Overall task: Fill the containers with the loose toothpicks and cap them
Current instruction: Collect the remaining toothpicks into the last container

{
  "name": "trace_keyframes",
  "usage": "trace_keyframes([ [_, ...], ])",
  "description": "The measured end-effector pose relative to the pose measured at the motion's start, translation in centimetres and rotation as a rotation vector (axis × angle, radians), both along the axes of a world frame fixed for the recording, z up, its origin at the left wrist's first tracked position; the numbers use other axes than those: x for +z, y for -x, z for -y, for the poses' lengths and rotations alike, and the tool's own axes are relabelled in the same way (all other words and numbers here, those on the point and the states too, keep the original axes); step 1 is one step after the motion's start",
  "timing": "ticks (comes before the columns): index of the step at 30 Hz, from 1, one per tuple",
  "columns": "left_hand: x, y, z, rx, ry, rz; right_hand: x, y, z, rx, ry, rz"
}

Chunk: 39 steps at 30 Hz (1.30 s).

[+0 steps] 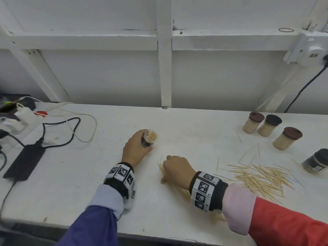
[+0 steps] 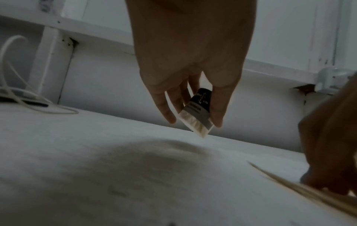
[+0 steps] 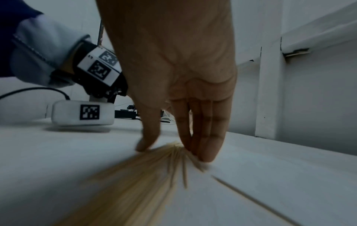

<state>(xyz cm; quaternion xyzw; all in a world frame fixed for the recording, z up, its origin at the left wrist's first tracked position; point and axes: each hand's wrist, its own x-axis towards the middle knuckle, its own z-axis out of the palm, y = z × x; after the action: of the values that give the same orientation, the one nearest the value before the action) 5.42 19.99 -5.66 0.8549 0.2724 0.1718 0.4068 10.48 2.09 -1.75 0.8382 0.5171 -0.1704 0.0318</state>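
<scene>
A person's left hand is gripping an uncapped container, while the right hand is pinching a fanned bundle of toothpicks off the table; splayed ends beyond the fingertips risk missing the mouth and scattering.

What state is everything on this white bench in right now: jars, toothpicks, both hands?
Small clear open jar: uncapped, partly filled, tilted, held by left hand.
Right hand: pinching a bundle of wooden toothpicks on the table.
Loose toothpick pile: scattered flat.
Three lidded jars: upright, capped, full.
Black-lidded jar: capped, lying tilted.
</scene>
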Motion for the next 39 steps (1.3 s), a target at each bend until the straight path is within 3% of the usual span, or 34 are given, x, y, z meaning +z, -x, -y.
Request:
trace_keyframes([
  [4, -0.1, 0.9, 0.0, -0.076, -0.117, -0.07, 0.4, 0.0, 0.0, 0.014, 0.002, 0.055],
  [17, -0.4, 0.3, 1.0, -0.201, -0.018, -0.014, 0.5, -1.1, -0.1, 0.002, -0.001, 0.076],
  [26, -1.2, -0.5, 1.3, -0.226, -0.031, 0.024, 1.4, -6.2, 1.6, -0.194, -0.116, -0.349],
  [30, -1.2, -0.6, 1.4, -0.24, 0.003, 0.032, 1.6, -8.1, 2.1, -0.252, -0.298, -0.626],
  [33, -1.1, -0.6, 1.3, -0.254, 0.023, 0.033, 2.3, -8.8, 1.9, -0.314, -0.54, -0.816],
  [39, -0.8, -0.6, 1.7, -0.283, 0.069, 0.033, 2.5, -7.9, -0.8, -0.466, -1.075, -0.983],
])
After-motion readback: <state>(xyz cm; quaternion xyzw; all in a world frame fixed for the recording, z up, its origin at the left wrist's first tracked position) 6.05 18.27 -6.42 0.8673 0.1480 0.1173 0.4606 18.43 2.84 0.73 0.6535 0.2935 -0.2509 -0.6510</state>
